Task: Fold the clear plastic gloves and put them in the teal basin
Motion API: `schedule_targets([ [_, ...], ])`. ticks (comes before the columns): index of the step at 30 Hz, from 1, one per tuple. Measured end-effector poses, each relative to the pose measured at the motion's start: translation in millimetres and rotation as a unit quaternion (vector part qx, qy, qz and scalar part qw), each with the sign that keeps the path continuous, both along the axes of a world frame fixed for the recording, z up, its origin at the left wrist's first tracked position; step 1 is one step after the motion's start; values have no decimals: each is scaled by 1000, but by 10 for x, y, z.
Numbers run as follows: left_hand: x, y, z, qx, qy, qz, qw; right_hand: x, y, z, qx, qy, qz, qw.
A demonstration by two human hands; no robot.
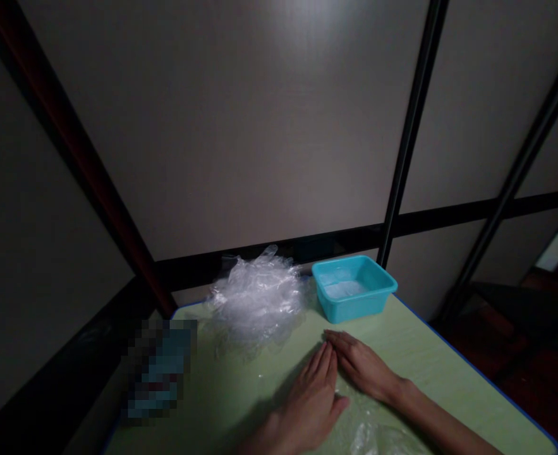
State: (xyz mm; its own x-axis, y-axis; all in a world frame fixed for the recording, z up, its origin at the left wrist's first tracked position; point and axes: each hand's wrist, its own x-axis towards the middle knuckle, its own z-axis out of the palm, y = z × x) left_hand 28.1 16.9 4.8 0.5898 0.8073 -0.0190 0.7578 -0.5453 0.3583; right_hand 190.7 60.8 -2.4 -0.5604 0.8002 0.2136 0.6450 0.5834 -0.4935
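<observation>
My left hand (314,395) lies flat on the green tabletop, its fingers stretched forward and the thumb apart. Beside it, my right hand (361,361) is also laid out flat, angled in so that its fingertips meet those of the left. Between my wrists and toward the near edge is a thin clear plastic film (371,430), partly hidden by my hands; whether it runs under my palms I cannot tell. Just beyond my fingers sits a heap of crumpled clear plastic (260,297) with finger-shaped ends, like disposable gloves.
A turquoise plastic basin (354,308) with something white in its bottom stands at the table's far right corner. A blurred-out bluish item (160,373) lies at the left edge. The green table (430,360) has a blue rim and stands against panelled sliding doors (260,139).
</observation>
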Motion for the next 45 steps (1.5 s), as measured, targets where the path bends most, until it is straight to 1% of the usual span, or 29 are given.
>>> schedule_targets([
  [3,3,-3,-35,11,28,-24,999,66,62,-92,28,-25,-8,999],
  [7,-5,-38,25,-10,68,-23,997,149,105,-179,44,-66,1,997],
  [9,9,-43,67,-13,69,-19,997,179,99,-179,42,-71,4,997],
  [12,41,-1,86,5,65,-7,998,200,81,-131,51,-45,-8,998],
  [15,71,89,19,47,52,-5,998,186,81,-72,47,-25,-4,999],
  [19,101,174,-150,99,45,-9,994,140,97,-30,29,-45,21,998],
  [23,124,151,-251,106,51,-15,993,128,87,-28,18,-70,27,997],
  [28,147,124,-269,107,53,-21,993,152,65,-85,5,-98,44,994],
  [32,135,139,-316,111,41,-19,993,172,54,-156,35,-101,29,994],
  [35,77,126,-338,113,42,-11,993,184,51,-205,67,-121,31,990],
  [39,-71,69,-278,110,57,-10,992,196,61,-253,96,-131,40,986],
  [42,-226,20,-226,98,80,-7,992,204,67,-264,97,-131,38,986],
  [45,-412,-28,-224,107,89,0,990,208,68,-254,85,-132,39,987],
])
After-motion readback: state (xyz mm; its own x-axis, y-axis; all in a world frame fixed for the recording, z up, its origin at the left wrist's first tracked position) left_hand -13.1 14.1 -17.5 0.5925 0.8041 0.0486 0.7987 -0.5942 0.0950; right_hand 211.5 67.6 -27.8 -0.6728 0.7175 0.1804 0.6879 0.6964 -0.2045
